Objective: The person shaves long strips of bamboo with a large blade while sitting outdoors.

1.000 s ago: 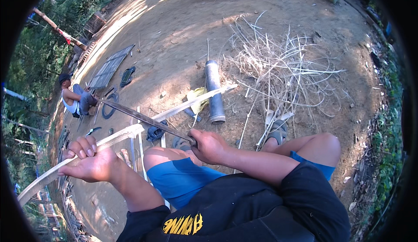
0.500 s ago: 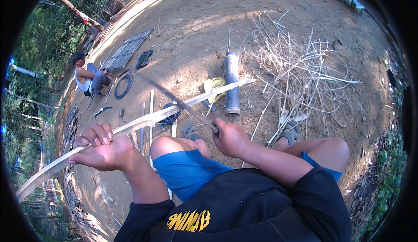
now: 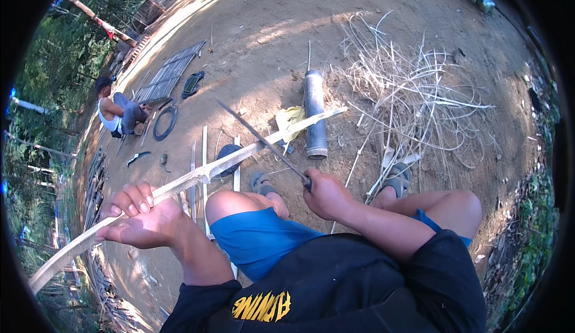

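A long pale strip, which looks like split bamboo [image 3: 179, 181], runs slantwise across the view from lower left to the centre. My left hand [image 3: 141, 215] is closed around its lower part, thumb beneath and fingers curled over the top. In my right hand [image 3: 326, 194], closed on the dark handle, is a long-bladed knife [image 3: 262, 138]. Its blade points up and to the left and crosses the strip's far half. Whether the edge touches the strip, I cannot tell.
A dark tube [image 3: 315, 117] lies ahead beside a yellow bag [image 3: 289, 123]. Tangled pale shavings [image 3: 413, 93] spread at the right. Far left, another person [image 3: 120, 108] squats near a slatted panel [image 3: 171, 72] and a coiled hose [image 3: 165, 123]. Thin strips [image 3: 205, 153] lie by my left knee.
The knife and my right hand have shifted slightly right and down, and the blade now crosses the strip nearer its far end. My left hand keeps its grip.
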Available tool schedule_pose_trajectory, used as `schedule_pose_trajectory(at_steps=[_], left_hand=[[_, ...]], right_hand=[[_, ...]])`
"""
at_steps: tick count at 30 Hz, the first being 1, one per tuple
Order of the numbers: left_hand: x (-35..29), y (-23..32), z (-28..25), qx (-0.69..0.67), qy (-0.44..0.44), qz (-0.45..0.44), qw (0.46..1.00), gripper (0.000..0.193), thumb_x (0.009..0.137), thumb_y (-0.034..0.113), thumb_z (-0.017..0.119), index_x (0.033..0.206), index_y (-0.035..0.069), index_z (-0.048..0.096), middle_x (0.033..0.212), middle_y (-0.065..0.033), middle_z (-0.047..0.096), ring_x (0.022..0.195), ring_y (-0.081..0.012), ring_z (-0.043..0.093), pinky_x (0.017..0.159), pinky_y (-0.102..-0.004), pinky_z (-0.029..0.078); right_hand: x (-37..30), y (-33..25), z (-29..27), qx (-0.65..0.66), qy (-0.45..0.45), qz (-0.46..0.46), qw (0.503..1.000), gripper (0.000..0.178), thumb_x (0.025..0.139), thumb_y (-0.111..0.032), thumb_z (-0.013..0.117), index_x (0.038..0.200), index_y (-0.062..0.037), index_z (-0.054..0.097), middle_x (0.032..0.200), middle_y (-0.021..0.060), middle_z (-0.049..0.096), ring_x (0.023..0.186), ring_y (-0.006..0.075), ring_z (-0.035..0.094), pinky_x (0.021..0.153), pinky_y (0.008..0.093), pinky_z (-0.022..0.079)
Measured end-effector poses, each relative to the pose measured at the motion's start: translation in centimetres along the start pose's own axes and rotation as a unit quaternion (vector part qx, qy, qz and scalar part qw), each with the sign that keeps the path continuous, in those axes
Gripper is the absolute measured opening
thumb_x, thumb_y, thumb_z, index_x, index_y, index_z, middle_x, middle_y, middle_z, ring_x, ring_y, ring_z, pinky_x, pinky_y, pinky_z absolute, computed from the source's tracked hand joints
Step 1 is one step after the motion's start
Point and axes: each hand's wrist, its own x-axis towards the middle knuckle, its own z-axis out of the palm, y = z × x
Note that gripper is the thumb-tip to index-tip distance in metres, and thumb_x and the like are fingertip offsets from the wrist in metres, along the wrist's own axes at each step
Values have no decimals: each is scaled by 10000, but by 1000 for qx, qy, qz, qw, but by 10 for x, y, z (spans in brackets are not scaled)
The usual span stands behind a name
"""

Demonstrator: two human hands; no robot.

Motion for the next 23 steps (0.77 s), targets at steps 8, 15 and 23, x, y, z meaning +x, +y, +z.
schedule_pose_trajectory(at_steps=[8,15,23], left_hand=[[-9,5,3,-46,-76,-3,996,626,963,679,325,758,116,504,570,-2,335,416,-108,281,387,-237,213],[-11,4,7,-18,-42,14,999,614,957,675,353,751,114,492,574,-5,340,417,-110,286,393,-240,210],[4,0,-8,-44,-131,0,990,586,967,663,348,774,126,483,557,-3,367,404,-122,304,384,-256,272]], right_hand=[[6,34,4,-8,5,42,999,218,852,-137,585,1049,-42,572,906,250,658,880,442,638,769,529,497],[-5,10,1,-14,7,-89,996,241,843,-138,587,1075,-76,565,875,230,663,848,421,653,764,514,513],[32,105,3,-81,20,149,985,287,856,-151,601,1124,-62,548,990,237,675,954,392,664,860,494,506]])
